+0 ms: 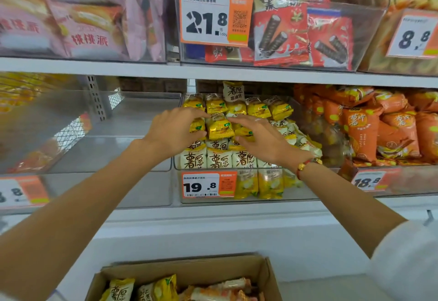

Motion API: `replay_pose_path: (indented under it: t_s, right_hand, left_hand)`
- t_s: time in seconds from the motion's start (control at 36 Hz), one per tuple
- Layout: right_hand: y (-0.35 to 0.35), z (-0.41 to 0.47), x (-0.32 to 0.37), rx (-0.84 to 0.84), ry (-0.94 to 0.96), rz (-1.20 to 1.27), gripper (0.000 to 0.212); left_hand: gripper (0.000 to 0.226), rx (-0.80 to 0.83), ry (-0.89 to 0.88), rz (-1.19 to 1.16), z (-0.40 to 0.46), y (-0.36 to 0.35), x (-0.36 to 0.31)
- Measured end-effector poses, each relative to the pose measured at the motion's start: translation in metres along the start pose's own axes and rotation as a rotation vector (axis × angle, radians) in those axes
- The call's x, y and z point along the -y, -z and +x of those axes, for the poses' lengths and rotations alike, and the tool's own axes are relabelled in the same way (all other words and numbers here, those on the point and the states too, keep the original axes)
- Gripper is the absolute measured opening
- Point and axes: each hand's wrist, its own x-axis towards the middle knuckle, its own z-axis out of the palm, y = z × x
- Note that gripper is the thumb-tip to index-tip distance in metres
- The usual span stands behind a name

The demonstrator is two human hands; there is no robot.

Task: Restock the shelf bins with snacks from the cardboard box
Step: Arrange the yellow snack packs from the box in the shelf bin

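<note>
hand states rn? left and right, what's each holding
Left hand: fingers curled round a yellow snack packet in the middle bin.
Right hand: open, straight fingers resting on the stacked packets, no grip.

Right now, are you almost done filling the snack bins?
Partly. The 19.8 bin is already piled with yellow packets. Left hand and right hand are settling one yellow packet on top. Packets remain in the cardboard box, and the clear bin beside looks mostly bare.
</note>
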Motion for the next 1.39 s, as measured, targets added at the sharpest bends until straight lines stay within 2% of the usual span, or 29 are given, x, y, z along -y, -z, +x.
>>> replay_pose_path:
  t_s: [0.11,0.25,0.33,0.44,0.61,0.81,0.86,1.0,1.17,1.31,1.39]
  right_hand:
    - [-0.003,0.001,0.002,-0.032,-0.013,-0.029,0.052]
    - [-0.002,-0.003,0.003,0.011,-0.053,-0.062,0.057]
    - [-0.003,-0.009,0.005,-0.004,-0.110,-0.089,0.060]
    - [-0.005,-0.010,0.011,-0.013,-0.186,-0.102,0.060]
    - [-0.005,-0.016,0.016,-0.127,-0.155,-0.027,0.049]
    - [0.001,-0.031,0.007,-0.258,-0.188,0.052,0.053]
    - [0.003,-0.023,0.009,-0.227,-0.196,0.072,0.052]
    - [-0.006,-0.007,0.012,-0.005,-0.199,0.065,0.056]
    - [-0.009,-0.004,0.004,-0.028,-0.190,0.019,0.049]
    - [-0.003,-0.015,0.011,-0.040,-0.213,0.040,0.063]
    - [0.005,-0.034,0.025,-0.125,-0.201,0.088,0.063]
  left_hand:
    - [0.040,0.008,0.006,0.020,0.006,-0.003,-0.007]
    - [0.042,0.019,0.011,-0.018,0.005,-0.013,-0.010]
    - [0.053,0.042,-0.047,-0.023,-0.004,-0.018,-0.009]
    - [0.060,0.110,-0.143,0.120,-0.008,-0.025,-0.006]
    - [0.051,0.104,-0.145,0.019,-0.013,-0.019,-0.005]
    - [0.049,0.110,-0.172,-0.020,-0.015,-0.018,-0.001]
    - [0.053,0.088,-0.152,-0.020,-0.012,-0.019,-0.005]
    - [0.057,0.023,-0.074,0.015,-0.001,-0.022,-0.014]
    - [0.051,0.012,-0.014,0.034,0.008,-0.024,-0.019]
    - [0.062,0.065,-0.048,-0.033,0.001,-0.020,-0.015]
    - [0.060,-0.009,-0.064,-0.105,-0.018,-0.013,-0.014]
